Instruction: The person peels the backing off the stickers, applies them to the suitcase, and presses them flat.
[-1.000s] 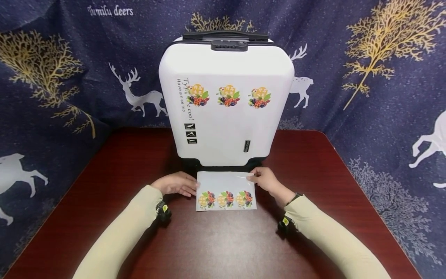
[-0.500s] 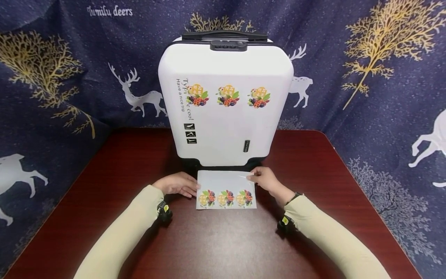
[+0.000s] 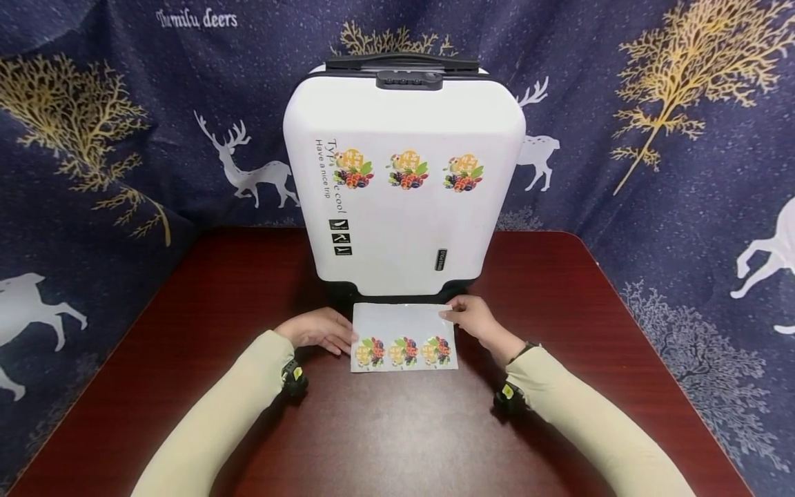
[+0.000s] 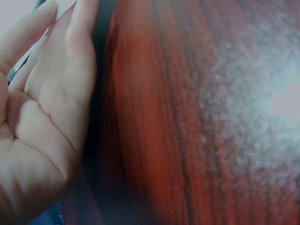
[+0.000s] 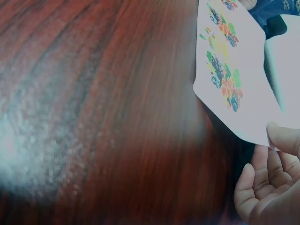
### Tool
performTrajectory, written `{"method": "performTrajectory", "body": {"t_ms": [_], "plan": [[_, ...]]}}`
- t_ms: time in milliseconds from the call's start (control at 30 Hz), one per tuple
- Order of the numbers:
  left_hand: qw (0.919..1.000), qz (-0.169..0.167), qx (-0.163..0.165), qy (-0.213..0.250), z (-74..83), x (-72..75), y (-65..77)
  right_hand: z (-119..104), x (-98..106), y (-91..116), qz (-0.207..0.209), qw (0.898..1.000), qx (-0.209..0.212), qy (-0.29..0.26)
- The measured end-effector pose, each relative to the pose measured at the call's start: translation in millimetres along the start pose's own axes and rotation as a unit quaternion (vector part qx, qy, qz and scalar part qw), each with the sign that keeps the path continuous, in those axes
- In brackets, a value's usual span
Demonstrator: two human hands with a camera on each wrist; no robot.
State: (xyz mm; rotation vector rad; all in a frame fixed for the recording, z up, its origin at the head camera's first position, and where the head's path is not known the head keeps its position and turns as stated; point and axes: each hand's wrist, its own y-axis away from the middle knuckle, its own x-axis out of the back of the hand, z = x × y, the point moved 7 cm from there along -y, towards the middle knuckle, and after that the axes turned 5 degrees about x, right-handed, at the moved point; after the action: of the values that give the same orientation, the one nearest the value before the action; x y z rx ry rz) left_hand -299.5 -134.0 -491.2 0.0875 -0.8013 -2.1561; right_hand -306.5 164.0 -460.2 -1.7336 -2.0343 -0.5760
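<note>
In the head view, a white sticker sheet (image 3: 400,319) with three fruit stickers along its near side lies in front of a white suitcase (image 3: 404,228). My left hand (image 3: 319,330) holds the sheet's left edge, a fingertip over the edge and other fingers beside it; the left wrist view shows the palm (image 4: 44,126) with long, mostly straight fingers. My right hand (image 3: 475,317) pinches the far right corner. In the right wrist view, the thumb (image 5: 283,138) lies over the corner, and the sheet appears slightly raised off the table.
Three matching fruit stickers (image 3: 408,171) sit in a row across the suitcase front. The suitcase stands upright at the back of a dark red wooden table (image 3: 397,442). Behind it hangs a blue cloth (image 3: 248,83) printed with deer and golden trees.
The sheet has shifted very slightly toward the suitcase, and my left hand a little to the right with its edge. My right hand keeps its grip on the corner.
</note>
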Motion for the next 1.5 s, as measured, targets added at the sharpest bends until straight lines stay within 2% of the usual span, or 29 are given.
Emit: {"method": "performTrajectory", "body": {"t_ms": [400, 633, 867, 967, 1133, 1500], "plan": [[0.999, 0.045, 0.005, -0.003, 1.6, 3.2, 2.3, -1.0, 5.4, -1.3, 0.019, 1.0, 0.012, -0.008], [0.9989, 0.045, -0.009, -0.001, 5.7, 2.4, 4.6, -10.1, 12.7, -1.1, 0.041, 0.997, 0.048, 0.04], [0.999, 0.045, -0.007, 0.0, 6.0, 1.6, 5.1, -24.3, 11.8, 2.6, 0.058, 0.992, 0.087, 0.077], [0.999, 0.042, -0.012, -0.002, 6.8, 1.5, 5.3, -35.0, 2.5, 8.1, 0.046, 0.989, 0.112, 0.089], [0.9992, 0.037, -0.019, -0.002, 7.0, 1.2, 4.6, -55.4, -20.8, 15.4, 0.003, 0.987, 0.141, 0.074], [0.9991, 0.039, -0.016, 0.003, 5.9, 1.6, 5.3, -82.4, -58.2, 14.9, -0.072, 0.985, 0.151, 0.033]]}}
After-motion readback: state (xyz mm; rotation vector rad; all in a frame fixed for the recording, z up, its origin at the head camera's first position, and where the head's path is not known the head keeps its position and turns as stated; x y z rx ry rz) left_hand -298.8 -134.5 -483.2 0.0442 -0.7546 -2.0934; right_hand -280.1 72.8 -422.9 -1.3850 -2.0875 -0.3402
